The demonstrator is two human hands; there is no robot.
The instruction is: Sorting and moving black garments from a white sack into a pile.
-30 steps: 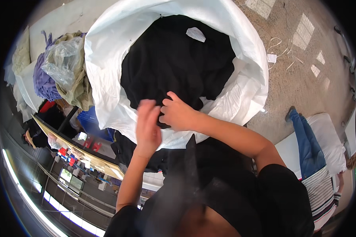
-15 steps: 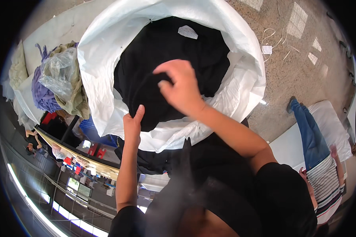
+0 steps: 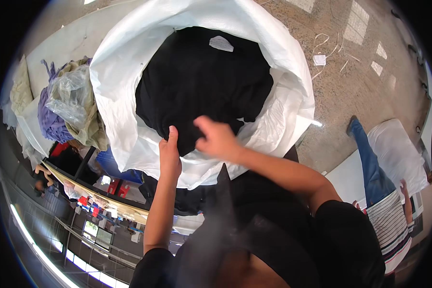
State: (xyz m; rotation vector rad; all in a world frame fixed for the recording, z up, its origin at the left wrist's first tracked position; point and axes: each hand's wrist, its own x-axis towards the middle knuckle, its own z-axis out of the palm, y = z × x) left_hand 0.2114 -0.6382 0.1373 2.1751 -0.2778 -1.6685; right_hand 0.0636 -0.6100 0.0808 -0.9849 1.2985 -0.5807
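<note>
A wide white woven sack (image 3: 115, 91) stands in front of me with its mouth folded outward. Black cloth (image 3: 197, 72) fills it, and a small white paper tag (image 3: 221, 43) lies on the cloth near the far side. My left hand (image 3: 170, 151) is at the near edge of the cloth, thumb on top and fingers hidden beneath, holding it. My right hand (image 3: 219, 140) is just to the right, over the near part of the cloth. It is slightly blurred, with index finger and thumb apart and nothing visible between them.
Left of the sack lies a heap of purple cloth (image 3: 53, 117) and olive cloth under clear plastic (image 3: 69, 91). A person in jeans (image 3: 374, 165) is at the right, beside a white sack (image 3: 396, 149). Loose strips and a white paper square (image 3: 319, 60) lie on the floor.
My right hand has come down toward me, from the middle of the cloth to its near edge. The left hand has shifted slightly right and still holds the cloth. The lifted cloth now lies flatter.
</note>
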